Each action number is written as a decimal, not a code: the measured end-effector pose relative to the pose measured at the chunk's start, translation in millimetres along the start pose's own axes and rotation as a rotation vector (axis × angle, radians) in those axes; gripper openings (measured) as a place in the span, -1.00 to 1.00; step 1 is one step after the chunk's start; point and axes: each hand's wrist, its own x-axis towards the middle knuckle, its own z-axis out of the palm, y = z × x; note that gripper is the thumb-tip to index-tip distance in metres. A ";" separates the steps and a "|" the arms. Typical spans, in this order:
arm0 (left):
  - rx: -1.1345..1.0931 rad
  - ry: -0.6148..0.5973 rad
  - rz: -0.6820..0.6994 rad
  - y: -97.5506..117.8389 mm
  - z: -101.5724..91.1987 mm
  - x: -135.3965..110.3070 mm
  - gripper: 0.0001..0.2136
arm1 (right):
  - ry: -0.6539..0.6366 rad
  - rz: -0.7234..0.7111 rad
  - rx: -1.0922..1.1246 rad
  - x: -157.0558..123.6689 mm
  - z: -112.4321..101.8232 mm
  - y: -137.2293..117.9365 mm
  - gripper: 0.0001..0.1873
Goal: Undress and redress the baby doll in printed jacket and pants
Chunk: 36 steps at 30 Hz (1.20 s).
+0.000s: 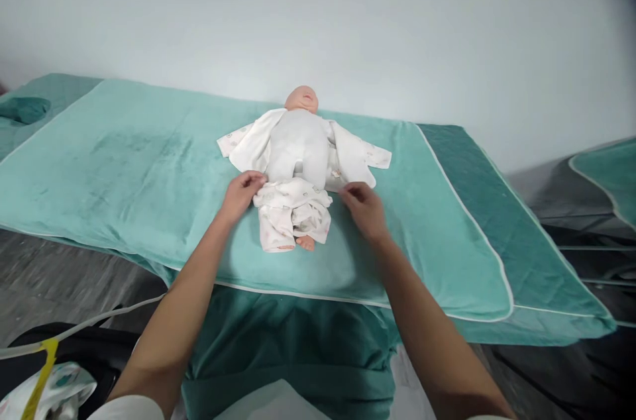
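Note:
A baby doll (303, 99) lies on its back with its head toward the wall. An open white baby shirt (348, 142) with printed sleeves is on it, spread to both sides. Its middle is a plain white cloth body (298, 135). Printed baby pants (278, 214) lie bunched over its legs, with feet showing below. My left hand (242, 195) is closed at the left end of the pants' waist, fingertips against the cloth. My right hand (366, 208) has curled fingers beside the shirt's lower right corner, just right of the pants; anything between those fingertips is hidden.
The doll rests on a green padded mat (149, 155) with white piping, over a darker green bed cover (497, 208). A white wall (318, 22) stands behind. At lower left are a pale hose (99, 317), a yellow strap (42, 373) and a printed cloth (64, 387).

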 end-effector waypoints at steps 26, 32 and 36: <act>0.253 0.187 0.325 10.9 34.8 14.5 -0.89 | -0.098 -0.289 -0.264 52.7 21.6 -37.2 -0.86; 0.129 0.028 0.113 -4.9 33.1 21.3 -0.81 | -0.027 -0.116 -0.081 58.4 44.6 -0.9 -0.78; -0.197 -0.170 -0.124 -2.0 18.7 23.3 -0.77 | -0.119 -0.048 0.067 49.6 42.7 0.5 -0.72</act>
